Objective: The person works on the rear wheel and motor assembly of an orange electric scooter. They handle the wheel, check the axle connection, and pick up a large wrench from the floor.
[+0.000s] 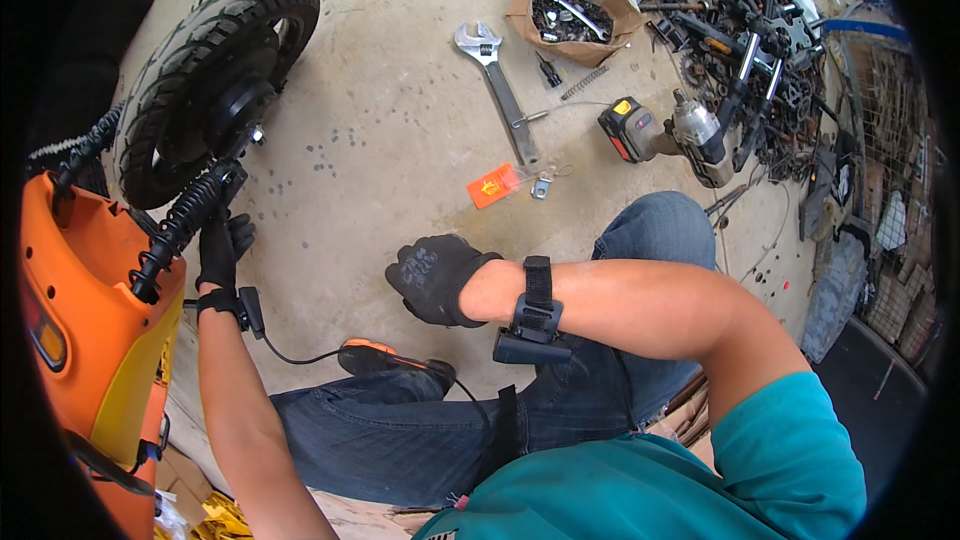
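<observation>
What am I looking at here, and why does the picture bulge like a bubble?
There is no machine, just a person at work. A wide-angle camera worn on the head looks down at the hands, which is why straight lines bend near the rim.

Both hands wear black gloves and wrist straps carrying small black devices. The left hand reaches to the black spring beside the wheel of an orange scooter; whether it grips the spring is hard to tell. The right hand hangs curled over the concrete floor and holds nothing visible.

On the floor lie a wrench, a power driver, an orange tag, a paper bag of metal parts and a heap of scrap metal.
</observation>
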### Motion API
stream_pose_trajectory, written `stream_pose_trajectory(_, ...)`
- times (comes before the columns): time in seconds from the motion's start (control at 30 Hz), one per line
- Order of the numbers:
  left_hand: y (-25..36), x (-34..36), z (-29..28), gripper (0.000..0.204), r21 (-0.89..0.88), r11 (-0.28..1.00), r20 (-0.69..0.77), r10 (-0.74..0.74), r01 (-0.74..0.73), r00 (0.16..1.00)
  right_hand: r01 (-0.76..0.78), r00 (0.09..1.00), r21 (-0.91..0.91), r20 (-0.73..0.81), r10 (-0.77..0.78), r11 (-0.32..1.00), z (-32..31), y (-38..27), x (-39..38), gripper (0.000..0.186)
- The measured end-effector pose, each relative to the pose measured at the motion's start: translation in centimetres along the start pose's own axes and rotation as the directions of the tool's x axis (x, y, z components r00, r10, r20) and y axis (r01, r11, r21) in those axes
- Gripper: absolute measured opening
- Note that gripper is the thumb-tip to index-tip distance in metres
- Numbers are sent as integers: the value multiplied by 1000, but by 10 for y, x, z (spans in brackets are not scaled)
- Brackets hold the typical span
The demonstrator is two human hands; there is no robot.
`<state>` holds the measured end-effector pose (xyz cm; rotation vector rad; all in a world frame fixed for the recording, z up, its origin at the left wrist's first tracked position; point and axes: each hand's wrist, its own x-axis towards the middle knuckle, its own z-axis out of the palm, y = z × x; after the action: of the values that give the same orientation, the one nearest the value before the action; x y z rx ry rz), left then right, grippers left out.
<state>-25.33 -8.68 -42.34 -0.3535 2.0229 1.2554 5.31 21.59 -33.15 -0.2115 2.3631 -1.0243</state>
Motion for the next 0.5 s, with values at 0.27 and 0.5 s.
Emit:
stream_pose_trajectory(0.27,1,-1,1,42,-26,1000,-22,-5,5,1000,-14,999,10,29,14,1000,-4,-1,1,22)
stream_pose_trajectory(0.5,7,-6,5,41,13,1000,-19,-11,11,1000,-17,1000,4,21,17,1000,-4,-3,0,23)
